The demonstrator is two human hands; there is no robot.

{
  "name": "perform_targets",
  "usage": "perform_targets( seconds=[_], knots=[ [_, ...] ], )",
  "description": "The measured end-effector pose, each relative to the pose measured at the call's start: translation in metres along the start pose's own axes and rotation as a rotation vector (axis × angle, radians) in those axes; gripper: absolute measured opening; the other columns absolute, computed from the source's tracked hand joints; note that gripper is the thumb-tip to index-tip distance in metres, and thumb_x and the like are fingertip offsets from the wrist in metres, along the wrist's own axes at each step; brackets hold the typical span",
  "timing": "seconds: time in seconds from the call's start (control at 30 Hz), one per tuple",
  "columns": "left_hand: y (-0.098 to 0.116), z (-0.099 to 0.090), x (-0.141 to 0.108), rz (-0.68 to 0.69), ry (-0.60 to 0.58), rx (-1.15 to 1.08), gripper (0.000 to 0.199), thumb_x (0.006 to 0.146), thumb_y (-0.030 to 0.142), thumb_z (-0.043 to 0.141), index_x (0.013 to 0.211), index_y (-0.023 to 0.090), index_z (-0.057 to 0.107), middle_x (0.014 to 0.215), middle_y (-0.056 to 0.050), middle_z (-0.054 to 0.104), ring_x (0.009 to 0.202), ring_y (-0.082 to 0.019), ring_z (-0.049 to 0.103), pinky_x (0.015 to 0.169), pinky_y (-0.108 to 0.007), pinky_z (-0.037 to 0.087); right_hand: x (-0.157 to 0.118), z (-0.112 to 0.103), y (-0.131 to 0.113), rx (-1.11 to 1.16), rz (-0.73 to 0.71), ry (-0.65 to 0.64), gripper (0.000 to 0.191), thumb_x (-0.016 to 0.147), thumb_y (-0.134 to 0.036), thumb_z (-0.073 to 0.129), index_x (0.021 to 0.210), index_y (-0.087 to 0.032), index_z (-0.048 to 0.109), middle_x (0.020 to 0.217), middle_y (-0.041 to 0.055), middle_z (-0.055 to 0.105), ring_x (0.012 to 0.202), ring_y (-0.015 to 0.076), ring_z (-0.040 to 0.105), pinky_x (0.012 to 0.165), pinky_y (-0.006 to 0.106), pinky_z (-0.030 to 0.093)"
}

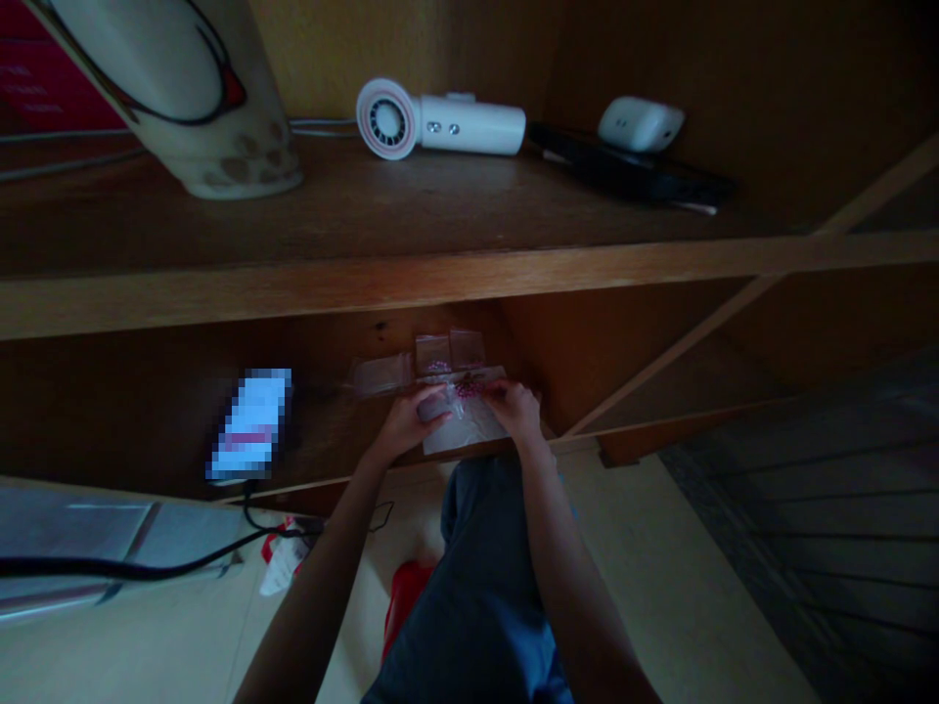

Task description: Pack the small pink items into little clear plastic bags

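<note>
On the lower wooden shelf lies a white sheet [469,430] with a small heap of pink and dark beads [468,388] on it. My left hand [411,420] is at the sheet's left side, thumb and fingers around a small clear bag [434,404]. My right hand [515,408] is at the right of the beads, its fingertips pinched together at them; what they hold is too small to tell. Two small clear bags [450,350] lie behind the sheet, the left one with beads inside. More flat clear bags [383,374] lie to the left.
A lit phone [250,425] with a cable lies on the lower shelf at the left. The upper shelf's front edge [440,281] runs above my hands. On it stand a large cup [212,98], a white handheld fan [440,122], a white case [641,123] and a black object [638,176].
</note>
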State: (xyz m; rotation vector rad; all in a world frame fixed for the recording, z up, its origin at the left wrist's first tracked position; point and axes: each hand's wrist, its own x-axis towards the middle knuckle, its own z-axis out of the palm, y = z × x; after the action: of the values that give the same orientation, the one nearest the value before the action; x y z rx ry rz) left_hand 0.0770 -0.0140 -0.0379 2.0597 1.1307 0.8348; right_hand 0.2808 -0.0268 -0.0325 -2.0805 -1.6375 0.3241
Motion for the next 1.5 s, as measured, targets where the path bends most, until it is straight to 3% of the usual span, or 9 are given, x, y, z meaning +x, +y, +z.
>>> perform_targets(
  seconds=[0.13, 0.23, 0.5, 0.77, 0.97, 1.1, 1.23, 1.5],
  knots=[
    [-0.002, 0.0, 0.0, 0.02, 0.011, 0.012, 0.046, 0.074, 0.04, 0.06, 0.115, 0.021, 0.054, 0.104, -0.004, 0.066, 0.094, -0.018, 0.062, 0.085, -0.031, 0.048, 0.001, -0.001, -0.001, 0.003, -0.006, 0.023, 0.016, 0.074, -0.034, 0.057, 0.079, -0.024, 0.07, 0.074, 0.0056, 0.068, 0.075, 0.0216, 0.061, 0.081, 0.038, 0.035],
    [-0.002, 0.0, 0.0, 0.015, 0.013, 0.029, 0.045, 0.074, 0.04, 0.06, 0.115, 0.022, 0.054, 0.106, -0.004, 0.066, 0.096, -0.019, 0.062, 0.086, -0.032, 0.048, 0.001, -0.001, -0.002, 0.131, -0.031, 0.025, 0.015, 0.074, -0.033, 0.057, 0.078, -0.026, 0.069, 0.076, 0.0024, 0.069, 0.077, 0.0202, 0.061, 0.079, 0.035, 0.038],
    [0.0, 0.001, 0.0, 0.012, 0.008, -0.009, 0.045, 0.073, 0.039, 0.061, 0.113, 0.02, 0.056, 0.106, -0.005, 0.066, 0.094, -0.019, 0.062, 0.087, -0.033, 0.048, 0.0, 0.01, -0.007, 0.611, -0.322, -0.254, 0.014, 0.075, -0.021, 0.057, 0.083, -0.023, 0.068, 0.085, 0.0009, 0.068, 0.079, 0.0157, 0.062, 0.073, 0.028, 0.045],
    [-0.001, 0.001, 0.001, 0.027, -0.012, -0.039, 0.045, 0.073, 0.038, 0.062, 0.113, 0.02, 0.057, 0.108, -0.004, 0.066, 0.094, -0.017, 0.062, 0.086, -0.03, 0.048, -0.001, 0.014, -0.01, 0.627, -0.438, -0.283, 0.019, 0.073, -0.01, 0.055, 0.085, -0.02, 0.066, 0.087, 0.0019, 0.067, 0.082, 0.0142, 0.061, 0.077, 0.028, 0.045],
    [0.001, 0.0, 0.0, 0.013, 0.008, -0.02, 0.042, 0.073, 0.039, 0.062, 0.109, 0.018, 0.059, 0.103, -0.005, 0.067, 0.091, -0.018, 0.063, 0.084, -0.03, 0.049, 0.001, 0.011, -0.011, 0.571, -0.326, -0.143, 0.015, 0.078, -0.024, 0.054, 0.087, -0.022, 0.065, 0.084, 0.0007, 0.067, 0.074, 0.0131, 0.061, 0.07, 0.024, 0.045],
    [0.001, 0.001, 0.0, 0.011, 0.028, -0.013, 0.041, 0.074, 0.04, 0.061, 0.107, 0.017, 0.06, 0.104, -0.006, 0.067, 0.093, -0.019, 0.063, 0.085, -0.031, 0.048, 0.002, 0.003, -0.007, 0.34, -0.152, -0.02, 0.017, 0.079, -0.03, 0.052, 0.087, -0.024, 0.066, 0.081, -0.0013, 0.068, 0.072, 0.0128, 0.061, 0.068, 0.023, 0.044],
    [0.001, 0.0, -0.001, 0.015, 0.03, -0.008, 0.038, 0.074, 0.038, 0.061, 0.106, 0.017, 0.061, 0.103, -0.006, 0.067, 0.092, -0.019, 0.063, 0.083, -0.03, 0.048, 0.001, 0.0, -0.005, 0.096, -0.006, -0.033, 0.018, 0.078, -0.033, 0.054, 0.089, -0.028, 0.067, 0.083, -0.001, 0.069, 0.078, 0.0151, 0.062, 0.072, 0.025, 0.043],
    [0.006, -0.002, 0.0, 0.0, 0.013, -0.02, 0.038, 0.075, 0.036, 0.061, 0.108, 0.017, 0.06, 0.099, -0.005, 0.068, 0.087, -0.018, 0.064, 0.081, -0.03, 0.049, -0.002, -0.004, -0.011, -0.05, -0.006, -0.076, 0.019, 0.078, -0.037, 0.055, 0.092, -0.032, 0.067, 0.087, -0.0003, 0.069, 0.086, 0.0183, 0.062, 0.079, 0.03, 0.041]
  ],
)
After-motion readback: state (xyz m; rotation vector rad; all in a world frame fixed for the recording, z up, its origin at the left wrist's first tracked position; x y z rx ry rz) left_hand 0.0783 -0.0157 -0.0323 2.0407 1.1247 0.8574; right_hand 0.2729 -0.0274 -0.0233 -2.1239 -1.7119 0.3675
